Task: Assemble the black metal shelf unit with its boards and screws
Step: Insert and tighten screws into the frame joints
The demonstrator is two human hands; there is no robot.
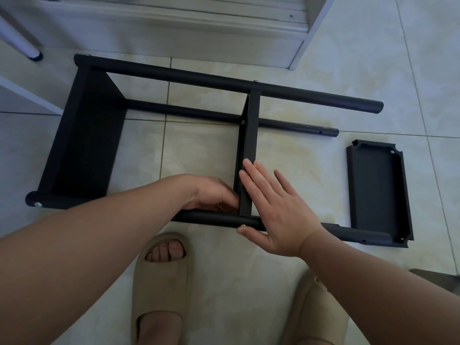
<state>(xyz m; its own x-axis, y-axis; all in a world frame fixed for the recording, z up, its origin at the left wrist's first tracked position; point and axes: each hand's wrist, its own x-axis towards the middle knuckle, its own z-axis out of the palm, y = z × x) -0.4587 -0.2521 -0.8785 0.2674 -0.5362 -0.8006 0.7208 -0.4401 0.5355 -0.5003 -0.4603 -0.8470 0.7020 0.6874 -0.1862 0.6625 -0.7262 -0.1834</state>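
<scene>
A: Where was the shelf unit point(224, 80)?

B: On its side on the tiled floor point(199, 150), tubes running left to right. Its end board point(82, 135) was already fixed at the far left.

A: And the left hand point(214, 195)?

B: Tucked against the left face of the middle board point(250, 145), just above the near tube point(206, 216). The fingers were curled, the tips hidden; I couldn't tell whether they held anything.

A: The right hand point(273, 207)?

B: Flat on the board's right face, fingers straight and spread, gripping nothing. The thumb touched the near tube beside a screw point(242, 225).

A: Further right?

B: A loose board point(378, 190) lay flat, hollow side up, its near corner at the tube's end. Tan sandals point(161, 277) showed below.
</scene>
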